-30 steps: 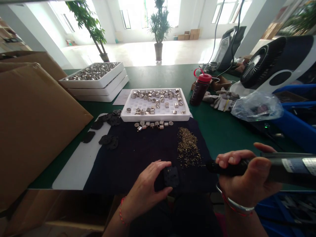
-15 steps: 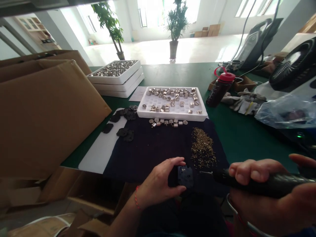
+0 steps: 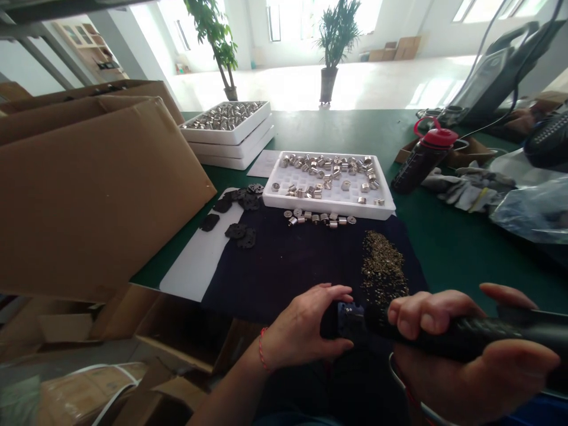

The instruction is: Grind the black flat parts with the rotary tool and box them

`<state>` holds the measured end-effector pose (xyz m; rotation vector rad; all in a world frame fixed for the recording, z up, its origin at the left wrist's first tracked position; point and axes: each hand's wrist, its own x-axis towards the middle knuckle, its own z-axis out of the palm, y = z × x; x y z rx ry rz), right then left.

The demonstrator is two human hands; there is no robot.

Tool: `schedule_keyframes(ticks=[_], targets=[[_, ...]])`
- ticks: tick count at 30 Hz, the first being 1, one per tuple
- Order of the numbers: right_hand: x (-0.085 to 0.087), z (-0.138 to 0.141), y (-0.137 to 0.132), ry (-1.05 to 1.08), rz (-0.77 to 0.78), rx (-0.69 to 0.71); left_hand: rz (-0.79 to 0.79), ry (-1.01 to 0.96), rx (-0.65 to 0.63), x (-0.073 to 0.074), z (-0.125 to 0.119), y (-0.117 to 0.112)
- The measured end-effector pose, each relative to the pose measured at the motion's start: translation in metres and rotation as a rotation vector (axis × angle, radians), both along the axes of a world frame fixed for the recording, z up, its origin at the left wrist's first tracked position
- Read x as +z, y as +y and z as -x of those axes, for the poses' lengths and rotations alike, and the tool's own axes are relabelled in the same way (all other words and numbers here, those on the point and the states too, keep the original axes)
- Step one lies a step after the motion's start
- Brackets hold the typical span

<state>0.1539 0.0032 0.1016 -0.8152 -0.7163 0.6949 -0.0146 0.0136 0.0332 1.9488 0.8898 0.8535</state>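
Observation:
My left hand (image 3: 306, 326) grips a small black square part (image 3: 348, 316) at the near edge of a dark cloth (image 3: 288, 266). My right hand (image 3: 461, 349) is wrapped round a black power screwdriver (image 3: 470, 336), whose tip meets the part. A heap of tiny brass screws (image 3: 384, 269) lies on the cloth just beyond my hands. Further back stands a white tray (image 3: 331, 204) holding several small metal cylinders, with a row of them loose in front (image 3: 317, 218).
Black plates (image 3: 237, 207) lie on a white sheet (image 3: 195, 266) at left. Big cardboard boxes (image 3: 89, 189) fill the left side. Stacked white trays (image 3: 231, 133) stand at the back, a red-capped bottle (image 3: 421, 157), gloves (image 3: 470, 186) and a plastic bag (image 3: 532, 207) at right.
My head has turned left and down. The right hand has brought the screwdriver tip leftward onto the black part, which the left hand keeps holding.

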Motion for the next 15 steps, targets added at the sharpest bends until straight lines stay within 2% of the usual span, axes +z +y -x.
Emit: schedule_keyframes(ticks=[9,15], targets=[[0.0018,0.0029,0.0004,-0.009,0.007,-0.019,0.02,-0.01,0.005,0.0013,0.0003,-0.0005],[-0.0038,-0.0017,-0.0024,-0.014,-0.038,-0.013,0.023,-0.009,0.007,0.003,-0.0005,-0.0003]])
